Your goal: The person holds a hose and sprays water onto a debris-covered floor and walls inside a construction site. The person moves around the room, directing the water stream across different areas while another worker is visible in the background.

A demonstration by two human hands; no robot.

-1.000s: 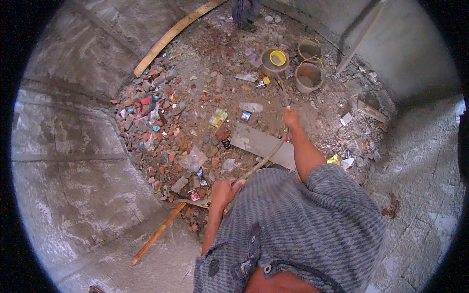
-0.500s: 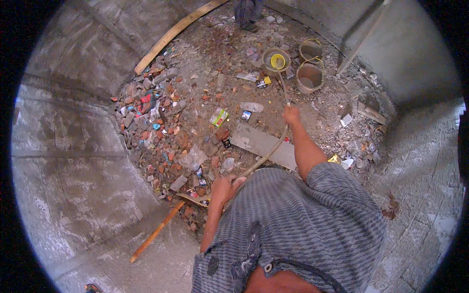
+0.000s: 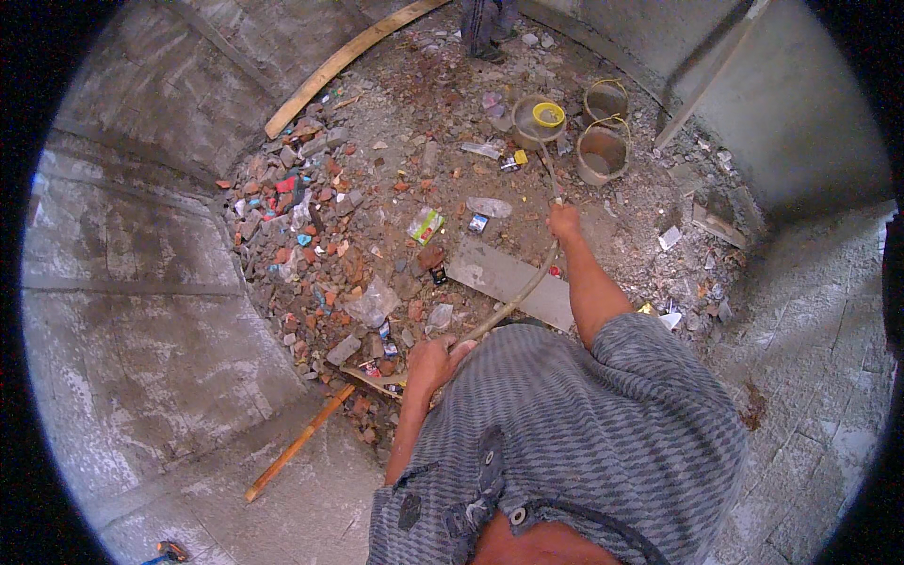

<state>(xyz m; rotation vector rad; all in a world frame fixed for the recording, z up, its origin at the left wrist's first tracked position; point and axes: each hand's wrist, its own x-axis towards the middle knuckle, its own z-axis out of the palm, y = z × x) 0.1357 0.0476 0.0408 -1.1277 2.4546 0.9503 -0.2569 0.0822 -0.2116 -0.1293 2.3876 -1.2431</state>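
Observation:
A long, pale, curved hose [image 3: 527, 295] runs from my body toward a grey bucket [image 3: 519, 117] at the far middle. My right hand [image 3: 565, 222] is closed round the hose partway along, with the arm stretched forward. Closer in, my left hand [image 3: 431, 365] grips the hose beside my shirt. The hose's far end passes over the bucket's near rim, and its tip is hard to make out. Inside the bucket, toward its right side, is a small yellow tub [image 3: 549, 115]. Past my left hand, the hose is hidden by my body.
Two more buckets [image 3: 603, 158] with yellow handles stand right of the first. A grey board [image 3: 513, 281] lies under the hose. Broken brick and litter [image 3: 311, 226] cover the ground leftward. A person's legs [image 3: 485, 28] show at the far edge. A wooden stick [image 3: 299, 443] lies lower left.
The yellow tub has shifted to the right within the bucket. Both hands keep their hold on the hose, almost in the same place. The whole view has moved slightly.

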